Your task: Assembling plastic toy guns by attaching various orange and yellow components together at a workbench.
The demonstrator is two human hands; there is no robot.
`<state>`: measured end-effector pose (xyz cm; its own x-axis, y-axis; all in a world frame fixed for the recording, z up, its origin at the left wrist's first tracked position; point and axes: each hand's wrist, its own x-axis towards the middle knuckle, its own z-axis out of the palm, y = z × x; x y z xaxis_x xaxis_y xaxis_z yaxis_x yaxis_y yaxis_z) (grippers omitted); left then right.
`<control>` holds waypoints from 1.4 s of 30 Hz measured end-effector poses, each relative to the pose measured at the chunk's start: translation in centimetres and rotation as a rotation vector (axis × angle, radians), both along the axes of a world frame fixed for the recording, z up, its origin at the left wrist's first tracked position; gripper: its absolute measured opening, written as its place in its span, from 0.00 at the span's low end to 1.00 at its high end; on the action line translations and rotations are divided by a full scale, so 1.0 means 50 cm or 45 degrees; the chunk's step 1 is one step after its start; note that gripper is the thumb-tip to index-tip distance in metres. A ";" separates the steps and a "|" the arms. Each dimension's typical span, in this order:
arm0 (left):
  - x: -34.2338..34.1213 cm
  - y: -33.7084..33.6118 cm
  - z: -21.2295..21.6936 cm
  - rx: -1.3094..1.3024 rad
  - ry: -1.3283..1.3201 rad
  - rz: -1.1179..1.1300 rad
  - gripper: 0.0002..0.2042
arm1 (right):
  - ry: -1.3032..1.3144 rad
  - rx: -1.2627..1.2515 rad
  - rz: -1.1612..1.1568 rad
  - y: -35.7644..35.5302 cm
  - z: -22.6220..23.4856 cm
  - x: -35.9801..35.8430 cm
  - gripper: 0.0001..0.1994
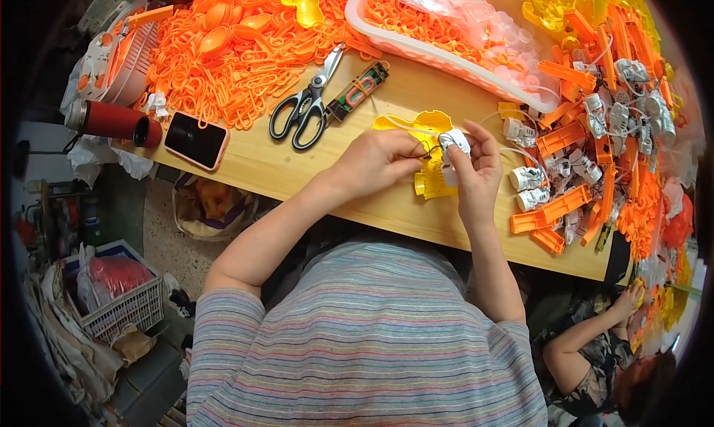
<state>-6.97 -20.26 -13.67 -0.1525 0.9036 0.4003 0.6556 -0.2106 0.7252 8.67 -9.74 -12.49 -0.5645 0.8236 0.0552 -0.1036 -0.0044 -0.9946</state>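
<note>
My right hand (480,170) holds a small white plastic motor unit (452,138) upright between thumb and fingers, above the bench. Close by, the fingertips of my left hand (375,159) are pinched together on a thin dark wire (427,155) beside the unit. Beneath both hands lies a yellow plastic shell half (435,185), hollow and partly covered by them. A pale tube or cord (509,150) runs from near the right hand toward a heap of similar white units (526,177) on the right.
Scissors (309,109), a green-and-black strip-shaped part (358,91), a phone (196,140) and a red flask (111,120) lie on the wooden table (297,176). Orange clips (216,70) heap behind, beside a pink basket (454,61). Orange parts (561,138) crowd the right. Another person's arm (587,338) shows lower right.
</note>
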 end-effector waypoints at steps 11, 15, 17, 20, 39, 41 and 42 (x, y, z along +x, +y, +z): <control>0.036 0.007 0.081 0.139 0.404 0.271 0.32 | -0.063 0.001 0.096 -0.008 0.014 -0.017 0.29; 0.028 0.016 0.030 0.028 0.085 0.097 0.28 | -0.213 0.685 0.146 -0.009 0.009 0.007 0.36; 0.024 0.011 0.024 -0.021 -0.144 0.126 0.26 | -0.317 0.837 0.170 -0.011 0.033 0.033 0.42; 0.020 0.012 0.010 -0.167 -0.664 0.141 0.20 | -0.715 1.300 0.207 -0.014 0.035 0.070 0.48; 0.033 0.017 0.034 0.037 -1.627 0.092 0.18 | 0.129 1.436 -0.044 0.023 -0.010 0.014 0.44; 0.032 0.014 0.050 -0.046 -1.569 0.182 0.19 | 0.157 1.521 -0.009 0.026 0.014 0.008 0.43; 0.037 0.016 0.056 0.035 -1.428 0.194 0.19 | 0.156 1.442 0.001 0.024 0.024 0.007 0.40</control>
<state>-5.14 -19.45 -10.88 -0.5454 0.8381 -0.0122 -0.3420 -0.2092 0.9161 9.00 -8.54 -11.29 -0.5048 0.2646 0.8217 -0.2010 0.8897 -0.4100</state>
